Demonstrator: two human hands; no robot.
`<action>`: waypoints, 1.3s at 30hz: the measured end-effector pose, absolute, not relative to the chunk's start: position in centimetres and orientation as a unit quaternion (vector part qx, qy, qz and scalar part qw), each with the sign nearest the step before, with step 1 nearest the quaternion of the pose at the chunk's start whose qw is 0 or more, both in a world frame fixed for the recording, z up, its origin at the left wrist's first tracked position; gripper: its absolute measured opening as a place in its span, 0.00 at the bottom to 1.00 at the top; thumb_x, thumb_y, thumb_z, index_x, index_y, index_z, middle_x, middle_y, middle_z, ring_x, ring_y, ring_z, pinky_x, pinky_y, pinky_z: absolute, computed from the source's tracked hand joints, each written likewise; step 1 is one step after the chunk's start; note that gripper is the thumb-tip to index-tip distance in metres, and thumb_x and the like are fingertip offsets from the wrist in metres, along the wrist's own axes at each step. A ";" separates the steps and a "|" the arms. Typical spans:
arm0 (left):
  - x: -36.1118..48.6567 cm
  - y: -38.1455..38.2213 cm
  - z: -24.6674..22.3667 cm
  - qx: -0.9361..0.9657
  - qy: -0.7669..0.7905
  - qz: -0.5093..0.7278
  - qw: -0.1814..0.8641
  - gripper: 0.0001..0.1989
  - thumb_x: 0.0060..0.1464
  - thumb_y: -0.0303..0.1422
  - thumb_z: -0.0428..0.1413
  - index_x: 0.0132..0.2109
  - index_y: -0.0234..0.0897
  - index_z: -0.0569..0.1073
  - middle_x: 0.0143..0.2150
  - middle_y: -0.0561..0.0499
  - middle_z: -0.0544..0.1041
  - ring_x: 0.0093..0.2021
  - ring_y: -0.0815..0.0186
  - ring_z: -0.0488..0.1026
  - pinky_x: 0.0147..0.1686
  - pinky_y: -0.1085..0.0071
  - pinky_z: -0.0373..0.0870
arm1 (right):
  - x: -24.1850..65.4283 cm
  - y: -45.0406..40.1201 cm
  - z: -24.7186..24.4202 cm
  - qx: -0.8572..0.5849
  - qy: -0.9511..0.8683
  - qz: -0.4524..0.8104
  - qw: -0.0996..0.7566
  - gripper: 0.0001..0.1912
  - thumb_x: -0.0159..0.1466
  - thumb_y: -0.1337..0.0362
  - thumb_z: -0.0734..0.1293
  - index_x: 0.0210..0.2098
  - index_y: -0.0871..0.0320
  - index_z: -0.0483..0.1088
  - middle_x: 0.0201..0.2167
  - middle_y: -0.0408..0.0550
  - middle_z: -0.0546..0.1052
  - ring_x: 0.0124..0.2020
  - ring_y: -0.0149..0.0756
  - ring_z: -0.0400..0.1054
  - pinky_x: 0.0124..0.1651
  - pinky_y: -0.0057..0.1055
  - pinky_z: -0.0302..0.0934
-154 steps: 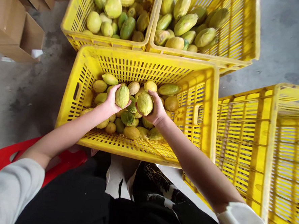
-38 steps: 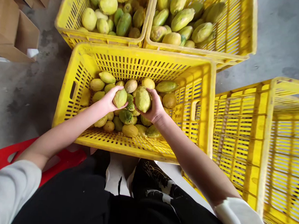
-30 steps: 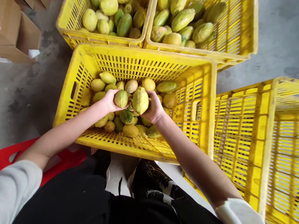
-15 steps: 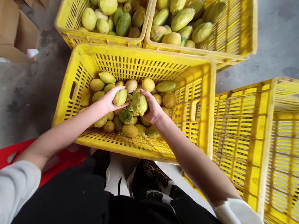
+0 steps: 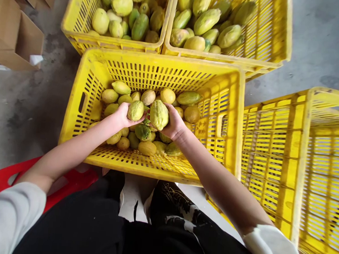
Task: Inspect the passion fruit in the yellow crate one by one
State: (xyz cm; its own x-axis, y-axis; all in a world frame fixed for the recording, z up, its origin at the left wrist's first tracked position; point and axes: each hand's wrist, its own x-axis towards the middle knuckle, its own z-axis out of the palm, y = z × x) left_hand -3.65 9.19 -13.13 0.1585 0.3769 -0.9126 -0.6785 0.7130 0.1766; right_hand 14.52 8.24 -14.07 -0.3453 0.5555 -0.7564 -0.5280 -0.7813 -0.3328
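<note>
Over the middle yellow crate (image 5: 155,174), my left hand (image 5: 124,116) holds a small yellow-green fruit (image 5: 135,110) on its fingers. Close beside it, my right hand (image 5: 174,123) grips a larger, bumpy green-yellow fruit (image 5: 159,115), with the thumb at its upper right side. A narrow gap parts the two held fruits. Beneath both hands lie several yellow and green fruits, among them a darker green one (image 5: 142,132), a yellow one (image 5: 147,148) and a long green one (image 5: 189,98).
Two yellow crates of larger fruits (image 5: 140,27) (image 5: 207,21) adjoin the far side. At the right stands another yellow crate (image 5: 305,166). Cardboard boxes (image 5: 6,21) are at the upper left, and a red plastic object (image 5: 77,182) lies beside my left leg.
The fruit in my right hand has turned and shows a lighter, bumpier face. My left fingers have shifted slightly around their fruit, its thumb now lower.
</note>
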 end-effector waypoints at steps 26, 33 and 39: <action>-2.6 9.4 -13.0 -0.132 0.594 0.381 0.696 0.12 0.82 0.46 0.69 0.61 0.47 0.85 0.40 0.49 0.89 0.38 0.53 0.90 0.42 0.61 0.93 | 14.3 8.1 -13.9 -0.482 -0.016 0.784 0.391 0.12 0.82 0.48 0.74 0.52 0.48 0.81 0.35 0.44 0.87 0.43 0.48 0.90 0.46 0.39 0.90; -2.9 9.2 -12.7 -0.120 0.603 0.376 0.693 0.15 0.77 0.49 0.74 0.58 0.47 0.86 0.35 0.52 0.86 0.33 0.57 0.87 0.41 0.65 0.92 | 15.2 8.3 -15.1 -0.489 -0.048 0.789 0.369 0.20 0.79 0.40 0.80 0.48 0.47 0.78 0.31 0.41 0.84 0.33 0.44 0.85 0.34 0.35 0.84; -2.6 9.1 -12.6 -0.089 0.609 0.358 0.702 0.16 0.72 0.46 0.79 0.56 0.46 0.85 0.36 0.53 0.87 0.36 0.57 0.90 0.41 0.68 0.90 | 15.0 8.2 -14.0 -0.489 -0.048 0.797 0.351 0.21 0.76 0.41 0.84 0.52 0.46 0.79 0.32 0.42 0.85 0.36 0.47 0.88 0.38 0.39 0.87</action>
